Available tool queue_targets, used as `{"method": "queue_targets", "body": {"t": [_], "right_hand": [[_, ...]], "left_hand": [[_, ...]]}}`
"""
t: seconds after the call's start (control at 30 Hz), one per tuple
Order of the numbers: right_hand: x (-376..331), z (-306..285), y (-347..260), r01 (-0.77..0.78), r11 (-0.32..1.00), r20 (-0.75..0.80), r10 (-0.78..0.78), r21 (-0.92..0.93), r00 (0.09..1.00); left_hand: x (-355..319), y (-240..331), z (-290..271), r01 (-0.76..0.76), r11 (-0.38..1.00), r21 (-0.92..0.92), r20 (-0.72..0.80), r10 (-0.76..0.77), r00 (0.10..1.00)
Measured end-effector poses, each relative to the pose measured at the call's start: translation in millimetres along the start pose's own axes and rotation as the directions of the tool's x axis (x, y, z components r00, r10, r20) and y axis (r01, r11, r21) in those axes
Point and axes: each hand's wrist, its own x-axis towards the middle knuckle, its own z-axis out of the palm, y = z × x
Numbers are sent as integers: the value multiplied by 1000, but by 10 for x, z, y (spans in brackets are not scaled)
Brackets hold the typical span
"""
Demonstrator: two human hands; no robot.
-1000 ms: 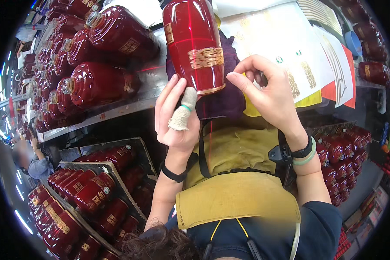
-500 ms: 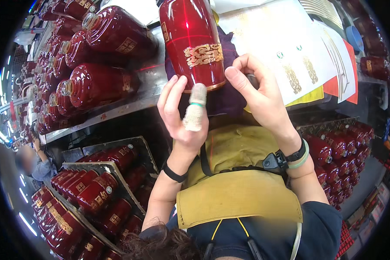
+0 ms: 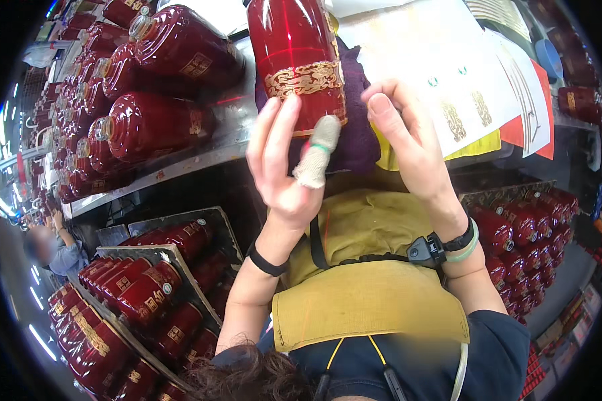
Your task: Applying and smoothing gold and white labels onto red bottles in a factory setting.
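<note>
A glossy red bottle lies on a dark purple cloth, its base toward me. An ornate gold band label wraps its lower body, and red laser lines cross it. My left hand rests on the base end, fingers stretched along the left side. Its thumb, in a cloth finger cover with a green band, lies against the right part of the base. My right hand hovers right of the bottle, apart from it. Its fingers are loosely bent, the thumb stands off, and nothing shows between them.
Many red bottles lie along the bench at left. White sheets with gold stickers lie at right, over yellow and orange sheets. A roll of blue tape sits beyond. Racks of bottles stand below; another person is far left.
The bottle has rolled, bringing more of the gold band into view toward the left. My left thumb has shifted right across the base. My right hand has moved slightly right, away from the bottle.
</note>
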Motion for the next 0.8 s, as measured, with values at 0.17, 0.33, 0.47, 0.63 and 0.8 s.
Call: {"method": "queue_targets", "body": {"t": [0.17,0.33,0.47,0.63,0.8], "right_hand": [[-43,-53,13,69,995,-106,-61,74,992],[-72,115,-91,253,968,-60,-253,-9,966],[-78,200,-147,281,921,81,-269,-271,960],[-59,-28,113,110,968,-102,-136,-227,986],[-30,-119,38,104,991,-197,-120,-89,973]], "left_hand": [[47,-24,-19,82,995,-53,18,-81,997],[160,-55,-49,132,987,-91,72,-126,989],[139,-180,-88,46,998,51,136,-53,989],[-107,-294,-70,369,884,-288,91,-358,929],[-89,-327,-102,343,907,-245,98,-329,939]]}}
